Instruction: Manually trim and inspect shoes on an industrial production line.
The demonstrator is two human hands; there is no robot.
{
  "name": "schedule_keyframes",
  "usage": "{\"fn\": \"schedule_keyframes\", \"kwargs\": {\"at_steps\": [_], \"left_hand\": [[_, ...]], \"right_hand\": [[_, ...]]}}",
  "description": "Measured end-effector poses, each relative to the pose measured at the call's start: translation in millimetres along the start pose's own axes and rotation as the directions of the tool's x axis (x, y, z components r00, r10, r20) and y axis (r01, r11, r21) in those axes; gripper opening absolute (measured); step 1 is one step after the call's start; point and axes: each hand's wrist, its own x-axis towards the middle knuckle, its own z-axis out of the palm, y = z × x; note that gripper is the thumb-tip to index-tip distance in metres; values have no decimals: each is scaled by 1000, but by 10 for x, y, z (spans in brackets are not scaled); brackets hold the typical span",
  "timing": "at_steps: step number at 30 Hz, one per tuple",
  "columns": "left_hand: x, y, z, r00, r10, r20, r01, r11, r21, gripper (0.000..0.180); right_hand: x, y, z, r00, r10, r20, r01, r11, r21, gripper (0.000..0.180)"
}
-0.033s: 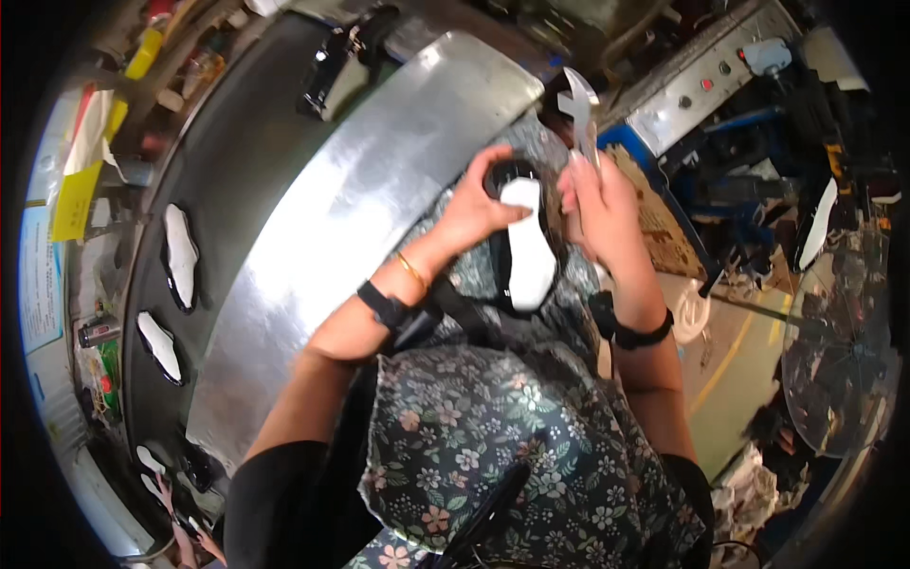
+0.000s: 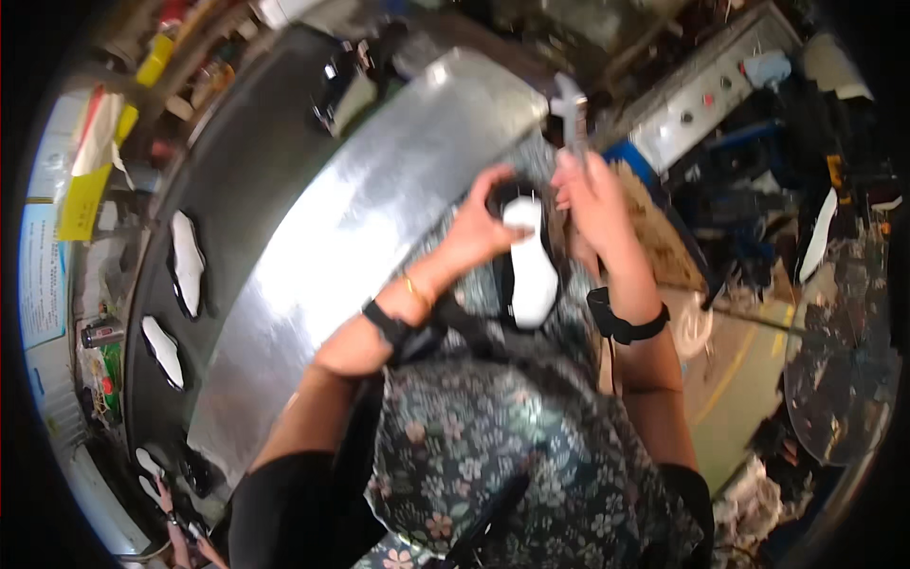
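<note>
A glossy black shoe (image 2: 534,275) with a white sole board lies bottom up on my lap, over the flowered apron (image 2: 464,446). My left hand (image 2: 482,228) is closed round its upper end, thumb pressed on the white sole and fingers along the black side. Just right of the shoe, my right hand (image 2: 592,204) is raised and wrapped round the handle of metal lasting pincers (image 2: 570,104). The head of the pincers points up and away, apart from the shoe. Motion blurs the head, so its jaws are hard to make out.
A bare metal sheet (image 2: 313,237) curves along my left, beside a dark conveyor belt (image 2: 237,161) carrying several white-soled shoes (image 2: 188,264). A machine panel with knobs (image 2: 706,100) stands at the far right. Another person's hands (image 2: 175,517) show at the lower left.
The pincers and my right hand have shifted slightly left, and the head of the pincers sits lower. The shoe and my left hand appear a little lower in view, still together.
</note>
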Motion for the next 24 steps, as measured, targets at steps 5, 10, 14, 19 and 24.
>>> {"fn": "schedule_keyframes", "kwargs": {"at_steps": [5,10,14,19,24], "left_hand": [[-207,275,-244,981,143,-130,-133,988,83,84],[158,576,-1450,903,-114,-415,-41,937,-346,70],[586,241,-1766,891,-109,-440,73,993,-96,71],[818,-279,-1968,912,313,-266,18,617,787,35],[843,-401,-1932,909,380,-169,43,317,947,42]], "right_hand": [[1116,614,532,991,90,98,-2,746,-666,41],[1399,495,776,883,-300,360,462,432,-774,50],[2282,407,822,903,-61,425,335,720,-608,48],[3780,941,889,978,-41,206,153,809,-567,51],[4733,1078,1248,971,-160,178,239,688,-685,80]]}}
